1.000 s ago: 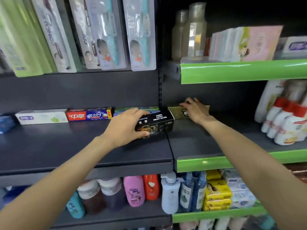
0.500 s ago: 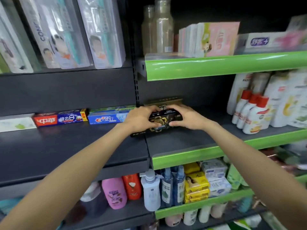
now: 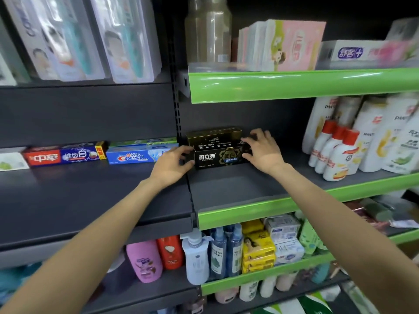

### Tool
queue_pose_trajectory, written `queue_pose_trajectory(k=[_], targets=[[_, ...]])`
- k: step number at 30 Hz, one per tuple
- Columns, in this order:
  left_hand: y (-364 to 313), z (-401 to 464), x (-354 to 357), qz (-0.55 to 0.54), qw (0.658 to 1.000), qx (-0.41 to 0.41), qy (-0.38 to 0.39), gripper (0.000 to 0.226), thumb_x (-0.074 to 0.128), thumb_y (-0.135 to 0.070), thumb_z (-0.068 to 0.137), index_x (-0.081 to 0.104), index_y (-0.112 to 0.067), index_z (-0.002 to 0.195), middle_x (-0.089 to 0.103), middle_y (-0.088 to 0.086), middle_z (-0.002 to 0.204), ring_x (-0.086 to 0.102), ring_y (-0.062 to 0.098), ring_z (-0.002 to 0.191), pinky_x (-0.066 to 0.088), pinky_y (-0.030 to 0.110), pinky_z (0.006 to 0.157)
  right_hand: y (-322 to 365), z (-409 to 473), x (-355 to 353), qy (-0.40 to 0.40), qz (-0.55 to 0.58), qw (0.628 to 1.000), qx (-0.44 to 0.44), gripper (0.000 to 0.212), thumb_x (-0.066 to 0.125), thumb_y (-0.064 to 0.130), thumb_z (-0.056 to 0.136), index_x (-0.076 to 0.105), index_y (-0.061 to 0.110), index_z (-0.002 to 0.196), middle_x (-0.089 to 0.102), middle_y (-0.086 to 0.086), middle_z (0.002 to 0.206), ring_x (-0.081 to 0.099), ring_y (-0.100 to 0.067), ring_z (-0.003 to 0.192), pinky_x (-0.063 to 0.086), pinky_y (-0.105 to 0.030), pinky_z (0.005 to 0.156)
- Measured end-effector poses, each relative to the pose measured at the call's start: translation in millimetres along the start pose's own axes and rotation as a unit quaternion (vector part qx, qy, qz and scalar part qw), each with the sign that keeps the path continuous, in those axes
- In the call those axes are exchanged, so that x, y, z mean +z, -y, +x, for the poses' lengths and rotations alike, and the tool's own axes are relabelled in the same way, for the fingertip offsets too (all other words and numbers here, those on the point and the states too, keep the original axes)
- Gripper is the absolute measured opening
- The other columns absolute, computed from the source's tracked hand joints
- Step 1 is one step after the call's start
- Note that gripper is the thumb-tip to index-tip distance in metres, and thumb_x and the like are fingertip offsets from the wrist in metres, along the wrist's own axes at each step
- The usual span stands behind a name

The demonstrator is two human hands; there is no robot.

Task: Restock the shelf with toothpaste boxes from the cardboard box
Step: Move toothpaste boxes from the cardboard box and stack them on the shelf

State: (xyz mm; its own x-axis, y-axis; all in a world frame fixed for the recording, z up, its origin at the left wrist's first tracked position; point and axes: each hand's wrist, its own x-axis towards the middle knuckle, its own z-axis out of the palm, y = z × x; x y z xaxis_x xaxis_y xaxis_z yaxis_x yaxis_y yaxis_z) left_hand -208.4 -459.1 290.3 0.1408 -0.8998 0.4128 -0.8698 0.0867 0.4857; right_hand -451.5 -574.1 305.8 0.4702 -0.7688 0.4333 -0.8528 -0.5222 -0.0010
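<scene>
A dark grey shelf is seen, green-edged. At its far left a black toothpaste box is set before a gold box; white bottles are stood at right.

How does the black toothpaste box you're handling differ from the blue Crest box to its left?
The black box is black and gold with white characters; the Crest box is blue with white. The black box is held at both ends by the left hand and right hand; the Crest box lies untouched. The black box looks taller. Both lie lengthwise, facing out, at the back of the shelf.
</scene>
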Motion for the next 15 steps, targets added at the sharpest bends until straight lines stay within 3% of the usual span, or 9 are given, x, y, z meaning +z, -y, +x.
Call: queue_pose_trajectory(k=[5, 8, 11, 15], targets=[[-7, 11, 8, -0.056, 0.998, -0.027, 0.018, 0.043, 0.064, -0.023, 0.086, 0.050, -0.015, 0.126, 0.061, 0.001, 0.120, 0.059, 0.018, 0.104, 0.042, 0.026, 0.087, 12, 8, 1, 0.031, 0.050, 0.998, -0.018, 0.042, 0.056, 0.035, 0.090, 0.045, 0.023, 0.129, 0.044, -0.002, 0.138, 0.039, -0.029, 0.125, 0.035, -0.039, 0.098], [-7, 21, 3, -0.060, 0.998, -0.016, -0.028, 0.028, 0.061, -0.020, 0.086, 0.058, -0.017, 0.114, 0.064, 0.001, 0.112, 0.061, 0.018, 0.100, 0.046, 0.029, 0.086, -1, 9, -6, 0.066, 0.064, 0.995, -0.044, 0.042, 0.063, 0.034, 0.085, 0.045, 0.026, 0.123, 0.047, -0.001, 0.134, 0.039, -0.028, 0.126, 0.038, -0.041, 0.100], [-6, 43, -7, 0.008, 0.997, 0.011, -0.073, 0.033, 0.061, -0.018, 0.085, 0.058, -0.016, 0.117, 0.064, 0.006, 0.115, 0.059, 0.025, 0.106, 0.044, 0.032, 0.085, -20, 4, -16, 0.100, 0.104, 0.988, -0.057, 0.043, 0.071, 0.037, 0.079, 0.048, 0.027, 0.114, 0.050, 0.000, 0.125, 0.044, -0.024, 0.119, 0.040, -0.038, 0.097], [-8, 77, -3, 0.163, 0.985, 0.026, 0.050, 0.059, 0.060, -0.030, 0.088, 0.038, -0.013, 0.140, 0.045, 0.016, 0.138, 0.041, 0.035, 0.126, 0.036, 0.037, 0.099, -45, -18, -25, 0.096, 0.151, 0.980, -0.083, 0.045, 0.075, 0.027, 0.076, 0.052, 0.020, 0.114, 0.052, -0.003, 0.115, 0.047, -0.021, 0.109, 0.037, -0.030, 0.090]])
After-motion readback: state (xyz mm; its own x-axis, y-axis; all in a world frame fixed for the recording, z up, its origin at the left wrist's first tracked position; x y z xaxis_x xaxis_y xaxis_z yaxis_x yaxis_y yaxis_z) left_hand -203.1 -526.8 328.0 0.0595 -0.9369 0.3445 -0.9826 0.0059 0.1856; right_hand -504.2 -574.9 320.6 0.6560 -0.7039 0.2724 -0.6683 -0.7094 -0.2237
